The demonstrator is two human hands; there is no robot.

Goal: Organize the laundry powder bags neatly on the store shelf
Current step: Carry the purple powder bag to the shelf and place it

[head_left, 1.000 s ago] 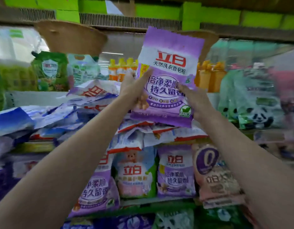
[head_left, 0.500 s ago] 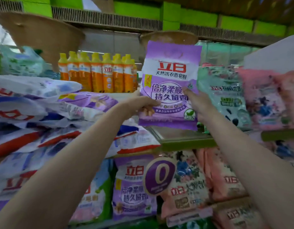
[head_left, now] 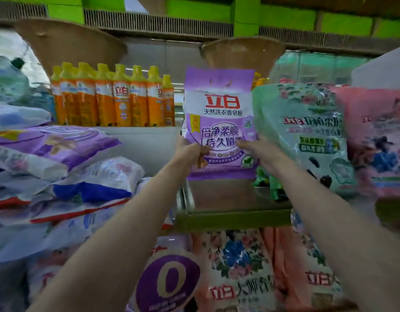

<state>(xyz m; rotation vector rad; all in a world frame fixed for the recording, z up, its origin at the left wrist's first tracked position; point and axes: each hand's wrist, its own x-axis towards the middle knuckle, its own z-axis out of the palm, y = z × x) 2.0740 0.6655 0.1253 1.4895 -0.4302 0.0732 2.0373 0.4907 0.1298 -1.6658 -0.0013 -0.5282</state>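
A purple laundry powder bag [head_left: 219,113] stands upright over a bare stretch of the upper shelf [head_left: 235,215]. My left hand [head_left: 190,152] grips its lower left edge and my right hand [head_left: 259,152] grips its lower right edge, thumbs on the front. Its bottom edge sits at or just above the shelf surface. A green bag with a panda print [head_left: 307,136] stands right beside it, and a pink bag [head_left: 379,143] stands further right.
Blue, white and purple bags [head_left: 66,172] lie stacked flat on the left. Orange bottles with yellow caps [head_left: 113,97] line the back. Pink floral bags [head_left: 250,266] and a purple-labelled bag [head_left: 169,282] fill the shelf below. Two woven baskets [head_left: 239,55] hang above.
Both hands have carried the purple bag rightward and lowered it toward the shelf gap beside the green bag. The view has shifted right and closer to the shelf.
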